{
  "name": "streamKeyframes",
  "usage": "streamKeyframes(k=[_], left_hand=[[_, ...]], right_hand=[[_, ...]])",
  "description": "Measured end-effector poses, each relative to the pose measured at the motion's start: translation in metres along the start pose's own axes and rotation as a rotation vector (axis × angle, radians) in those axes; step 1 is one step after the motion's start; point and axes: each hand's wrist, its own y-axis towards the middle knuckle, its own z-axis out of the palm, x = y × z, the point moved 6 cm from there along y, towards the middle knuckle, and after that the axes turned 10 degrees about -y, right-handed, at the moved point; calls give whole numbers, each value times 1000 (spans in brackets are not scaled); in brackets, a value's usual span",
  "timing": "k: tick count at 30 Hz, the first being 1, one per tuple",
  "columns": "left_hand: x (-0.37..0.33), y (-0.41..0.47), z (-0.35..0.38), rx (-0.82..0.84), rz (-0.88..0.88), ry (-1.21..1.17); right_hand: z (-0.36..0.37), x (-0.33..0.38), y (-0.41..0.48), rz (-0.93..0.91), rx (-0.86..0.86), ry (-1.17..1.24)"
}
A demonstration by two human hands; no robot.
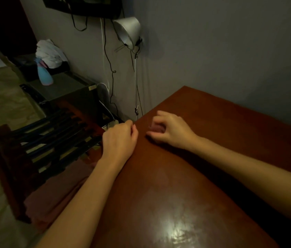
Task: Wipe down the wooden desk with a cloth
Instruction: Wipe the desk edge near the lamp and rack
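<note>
Reddish-brown and glossy, the desk (185,185) is set against the wall on the right. The left hand (118,138) is held at its left edge with the fingers curled; whether anything is gripped cannot be told. The right hand (169,129) is rested on the top near it, fingers curled over something pinkish that cannot be made out. A mauve cloth (55,199) is seen low at the left beside the desk, under the left forearm.
</note>
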Motion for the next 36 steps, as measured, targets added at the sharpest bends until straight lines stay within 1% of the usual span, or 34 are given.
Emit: streamKeyframes(k=[1, 2, 4, 6, 7, 8, 10, 12, 13, 14, 16, 18, 19, 20, 22, 23, 24, 25, 26, 28, 29, 31, 32, 34, 35, 36], left_hand=[[0, 0, 1, 0, -6, 0], [0, -1, 1, 1, -8, -8], [-2, -2, 1, 9, -11, -29], [-3, -2, 0, 20, -18, -37], [-2, -1, 0, 25, -21, -34], [-2, -1, -1, 22, -23, -30], [-1, -1, -1, 9, -21, -26], [1, 0, 0, 6, -24, -36], [2, 0, 1, 11, -31, -47], [2, 0, 3, 18, -34, -60], [1, 0, 3, 22, -39, -73], [0, 0, 3, 30, -44, -64], [0, -1, 2, 30, -48, -60], [1, -1, 2, 30, -51, -57], [2, -1, 1, 30, -45, -52], [2, 0, -1, 27, -41, -51], [3, 0, -1, 27, -38, -52], [2, 0, -1, 28, -33, -57], [1, 0, -2, 33, -30, -67], [-3, -1, -1, 41, -24, -86], [-3, -1, -1, 41, -25, -95], [0, -1, -1, 37, -40, -95], [2, -1, 0, 35, -45, -87], [2, -1, 1, 32, -32, -65], [2, -1, 0, 30, -21, -56], [1, -1, 0, 24, -13, -51]], right_hand=[[-4, -12, -3, 12, 1, -23], [-10, -29, -1, 65, -23, -44], [-20, -59, 18, 224, -84, -68], [-17, -57, 43, 270, -139, -77], [-10, -42, 51, 248, -140, -61], [-3, -23, 54, 187, -117, -38], [7, 13, 40, -14, -43, 14], [6, 10, 24, -121, 40, 12], [1, -5, 24, -107, 53, -10], [-4, -23, 29, -50, 46, -37], [-12, -51, 47, 117, -25, -62], [-6, -42, 64, 195, -114, -59], [1, -27, 67, 185, -133, -39], [8, -7, 65, 125, -128, -9], [16, 20, 43, -56, -62, 32], [14, 19, 31, -109, -24, 40], [9, 8, 26, -122, -2, 22], [4, -12, 25, -84, 16, -18], [-2, -35, 29, -3, 12, -57], [-11, -77, 46, 227, -68, -73], [-12, -83, 55, 296, -111, -69], [-5, -62, 65, 324, -171, -69], [1, -43, 62, 278, -177, -43], [8, -9, 34, 84, -157, 6], [8, -3, 14, -1, -138, 15], [5, -11, 0, -44, -129, -10]])
